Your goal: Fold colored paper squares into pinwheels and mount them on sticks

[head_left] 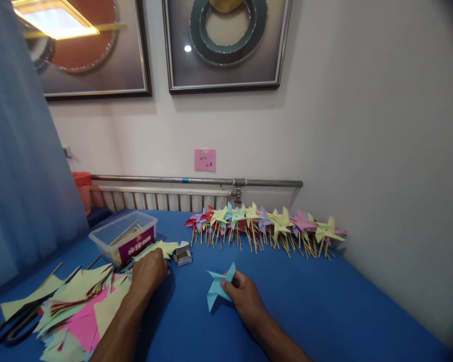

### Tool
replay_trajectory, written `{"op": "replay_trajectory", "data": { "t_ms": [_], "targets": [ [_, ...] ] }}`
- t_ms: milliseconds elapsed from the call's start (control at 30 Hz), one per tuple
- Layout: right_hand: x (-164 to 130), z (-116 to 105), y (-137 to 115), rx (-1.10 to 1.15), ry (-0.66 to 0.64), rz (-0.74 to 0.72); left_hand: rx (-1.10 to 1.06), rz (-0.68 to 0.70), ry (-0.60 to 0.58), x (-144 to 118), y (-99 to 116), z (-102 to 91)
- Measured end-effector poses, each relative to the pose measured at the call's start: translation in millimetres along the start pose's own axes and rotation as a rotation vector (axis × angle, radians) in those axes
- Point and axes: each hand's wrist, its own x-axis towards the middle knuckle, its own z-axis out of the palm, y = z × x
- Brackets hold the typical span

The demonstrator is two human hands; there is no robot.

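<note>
In my right hand [245, 296] is a light blue paper pinwheel [216, 291], pinched between thumb and fingers over the blue table. No stick shows on it. My left hand [149, 269] reaches down beside a plastic tub [123, 236], close to some pale yellow folded paper [164, 247] and a small open cardboard box [183, 254]. Its fingers are hidden behind the back of the hand, so I cannot see what they touch. Below my left forearm lies a pile of cut paper pieces [85, 311] in yellow, green and pink.
Finished pinwheels on sticks [264, 226] lie in a long row along the back of the blue table [305, 306]. Black-handled scissors [20, 322] rest at the left. Thin sticks stand in the tub. A metal pipe [154, 179] runs along the wall; a blue curtain [22, 151] hangs left.
</note>
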Motion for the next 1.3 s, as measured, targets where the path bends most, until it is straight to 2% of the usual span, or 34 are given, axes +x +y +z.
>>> {"op": "replay_trajectory", "data": {
  "t_ms": [300, 633, 867, 1100, 1300],
  "targets": [
    [5, 0, 11, 0.052, -0.013, -0.022, -0.154, -0.017, 0.062, -1, 4, -6.7],
    [10, -6, 11, 0.150, 0.146, 0.076, -0.587, 0.306, 0.122, -9, 34, 15.2],
    [9, -6, 13, 0.128, 0.165, 0.075, -0.720, 0.408, 0.084, -18, 50, 24.8],
    [17, -2, 26, 0.062, 0.219, 0.038, -0.877, 0.373, -0.005, -39, 68, 17.0],
    [9, 4, 13, 0.023, 0.186, -0.054, -0.867, 0.681, 0.051, -69, 90, 19.0]
  ]
}}
